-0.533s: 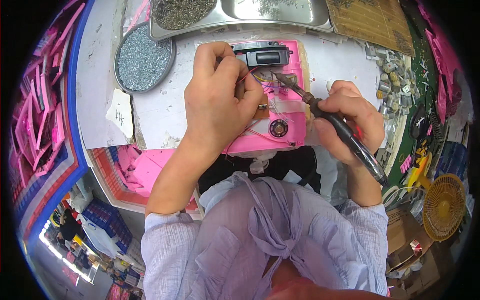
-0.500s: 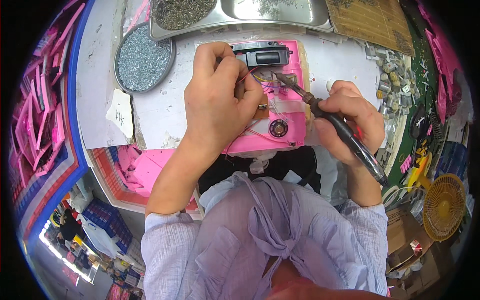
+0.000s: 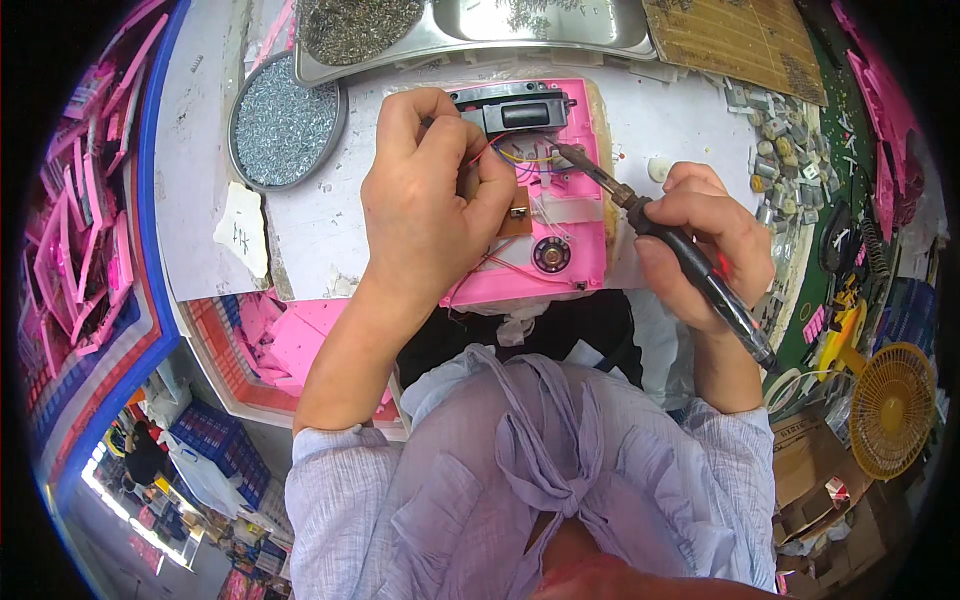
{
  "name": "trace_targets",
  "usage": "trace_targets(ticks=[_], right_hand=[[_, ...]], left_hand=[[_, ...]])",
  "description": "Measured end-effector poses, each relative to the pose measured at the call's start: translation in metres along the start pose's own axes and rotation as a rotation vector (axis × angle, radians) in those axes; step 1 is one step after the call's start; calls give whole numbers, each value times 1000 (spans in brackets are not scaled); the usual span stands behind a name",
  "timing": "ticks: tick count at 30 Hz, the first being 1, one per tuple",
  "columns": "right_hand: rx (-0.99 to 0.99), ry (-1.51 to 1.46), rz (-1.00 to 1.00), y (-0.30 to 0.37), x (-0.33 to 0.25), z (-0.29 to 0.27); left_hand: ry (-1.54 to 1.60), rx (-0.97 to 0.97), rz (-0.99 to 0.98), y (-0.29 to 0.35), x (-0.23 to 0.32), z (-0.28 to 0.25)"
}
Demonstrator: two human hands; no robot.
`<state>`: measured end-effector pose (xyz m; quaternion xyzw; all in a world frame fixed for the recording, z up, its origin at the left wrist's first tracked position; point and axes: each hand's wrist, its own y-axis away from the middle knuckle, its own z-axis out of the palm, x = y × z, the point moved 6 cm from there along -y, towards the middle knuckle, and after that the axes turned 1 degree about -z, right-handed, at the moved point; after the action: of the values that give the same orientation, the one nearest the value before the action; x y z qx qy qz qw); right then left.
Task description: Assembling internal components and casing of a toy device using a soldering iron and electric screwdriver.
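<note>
A pink plastic casing point(image 3: 585, 240) lies open before me. Inside are a black slotted module point(image 3: 530, 115), a small round speaker point(image 3: 551, 255), a brown circuit board point(image 3: 517, 213) and thin coloured wires point(image 3: 525, 158). My left hand point(image 3: 425, 195) is over the casing's left part, fingers closed in a pinch where a red wire point(image 3: 483, 153) runs in; the fingertips are partly hidden. In my right hand point(image 3: 715, 240) is a black-handled soldering iron point(image 3: 690, 255), gripped like a pen. Its tip points left, down at the wires below the black module; whether it touches them I cannot tell.
A round dish of small silvery parts point(image 3: 285, 125) stands at the left, a metal tray point(image 3: 470, 55) behind. Loose metal parts point(image 3: 790, 150) pile up at the right beside a brown board point(image 3: 740, 40). A yellow fan point(image 3: 893, 410) and a crate of pink pieces point(image 3: 290, 340) are nearer.
The casing and my left hand have shifted slightly left in the picture. The soldering iron stays in my right hand, its tip near the wires.
</note>
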<state>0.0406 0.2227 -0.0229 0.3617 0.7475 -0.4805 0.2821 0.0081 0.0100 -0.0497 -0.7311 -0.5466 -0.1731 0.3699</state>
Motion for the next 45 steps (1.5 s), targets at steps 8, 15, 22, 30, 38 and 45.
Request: trace_targets(ticks=[8,15,22,30,38,45], right_hand=[[-12,26,-9,-8,3,15],[-51,82,-25,-14,4,22],[-64,98,13,-15,4,22],[-52,95,14,-15,3,21],[-50,82,2,-15,3,21],[-92,76,1,-12,0,19]], left_hand=[[-21,25,89,-1,0,0],[-16,28,88,-1,-1,0],[16,7,16,0,-1,0],[5,18,56,-1,-2,0],[-5,32,59,-1,-2,0],[-5,36,59,-1,-1,0]])
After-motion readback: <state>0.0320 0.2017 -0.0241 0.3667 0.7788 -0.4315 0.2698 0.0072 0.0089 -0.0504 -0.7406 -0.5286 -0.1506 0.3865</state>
